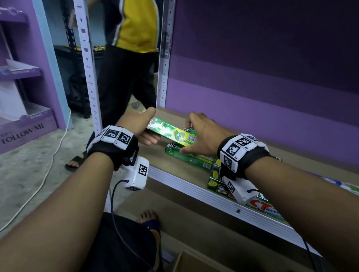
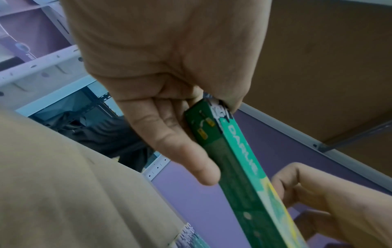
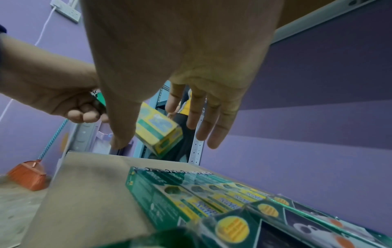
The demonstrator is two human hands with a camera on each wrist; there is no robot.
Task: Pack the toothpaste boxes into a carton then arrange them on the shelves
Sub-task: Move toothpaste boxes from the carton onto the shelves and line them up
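A green and yellow toothpaste box [image 1: 170, 131] hangs just above the brown shelf board [image 1: 158, 157]. My left hand [image 1: 148, 126] grips its left end, thumb on top and fingers curled underneath [image 2: 169, 127]. My right hand [image 1: 197, 136] hovers at the box's right end. In the right wrist view its fingers [image 3: 203, 117] and thumb are straight and spread on either side of the box end [image 3: 159, 132] without closing on it. Several more green toothpaste boxes [image 1: 190, 157] lie flat on the shelf under my right hand, seen close up [image 3: 191, 193].
A person in a yellow and black shirt [image 1: 136, 29] stands behind the white shelf post [image 1: 163, 72]. An open carton [image 1: 198, 270] sits on the floor below the shelf. A purple display stand [image 1: 19, 123], a white cable [image 1: 48, 170] and an orange broom [image 3: 27, 174] are at the left.
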